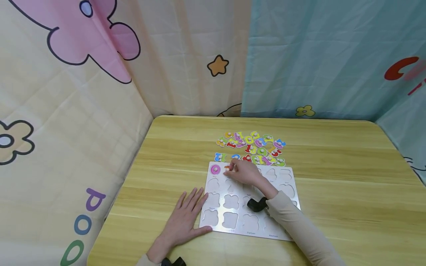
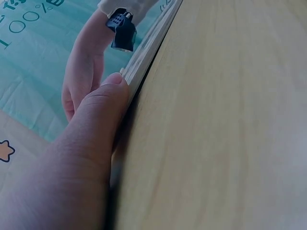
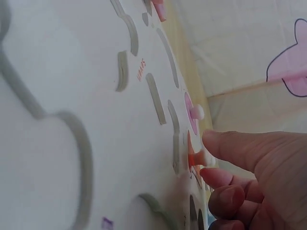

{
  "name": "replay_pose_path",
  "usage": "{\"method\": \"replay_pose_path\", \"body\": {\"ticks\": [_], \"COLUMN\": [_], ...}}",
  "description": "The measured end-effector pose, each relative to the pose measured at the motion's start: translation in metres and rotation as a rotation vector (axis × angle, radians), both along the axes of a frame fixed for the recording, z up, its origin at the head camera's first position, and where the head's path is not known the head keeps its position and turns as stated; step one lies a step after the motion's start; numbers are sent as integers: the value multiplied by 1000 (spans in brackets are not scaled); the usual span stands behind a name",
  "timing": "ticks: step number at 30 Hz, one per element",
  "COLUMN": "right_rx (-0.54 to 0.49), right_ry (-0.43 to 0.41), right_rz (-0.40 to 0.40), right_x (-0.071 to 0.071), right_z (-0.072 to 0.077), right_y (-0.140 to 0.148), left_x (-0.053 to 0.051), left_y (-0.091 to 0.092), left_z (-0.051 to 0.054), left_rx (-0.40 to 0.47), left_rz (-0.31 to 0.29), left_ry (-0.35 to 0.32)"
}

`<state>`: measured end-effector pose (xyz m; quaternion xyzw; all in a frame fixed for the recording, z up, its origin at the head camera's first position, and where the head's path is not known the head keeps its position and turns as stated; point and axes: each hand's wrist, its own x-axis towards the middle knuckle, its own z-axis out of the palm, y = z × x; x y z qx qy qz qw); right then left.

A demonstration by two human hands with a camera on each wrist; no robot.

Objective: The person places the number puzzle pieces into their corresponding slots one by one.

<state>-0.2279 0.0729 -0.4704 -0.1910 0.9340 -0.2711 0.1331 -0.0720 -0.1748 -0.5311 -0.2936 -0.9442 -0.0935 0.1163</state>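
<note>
Well, looking across a wood-grain counter [image 1: 359, 184], rounded at its far corners, toward cream and teal curtains [image 1: 316, 66] behind its far edge. Seeing loose number pieces [image 1: 261, 151] strewn beyond the far edge of a white board [image 1: 240, 218]. Resting the left hand [image 1: 186, 218], spread wide, at the board's left edge; pinching the orange piece [image 3: 193, 155] with the right hand [image 1: 246, 173] near its far left corner, beside the pink ring [image 1: 215, 169].

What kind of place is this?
It looks like a play corner, maybe for children: cartoon-printed cloth hangs behind a wooden table, and on the table lies a white puzzle board with bright number pieces beyond it.
</note>
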Motion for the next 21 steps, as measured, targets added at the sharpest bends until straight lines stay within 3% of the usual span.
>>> {"method": "replay_pose_path", "body": {"ticks": [9,13,21], "right_rx": [-71,-78,-41], "right_ry": [-21,9,42], "right_rz": [-81,-118,-120], "right_x": [-10,-17,-33], "right_z": [16,22,12], "right_y": [30,45,46], "left_x": [1,1,1], "left_y": [0,-1,1], "left_z": [1,0,1], "left_rx": [14,14,16], "left_rz": [-3,2,8], "left_ry": [10,13,-4]}}
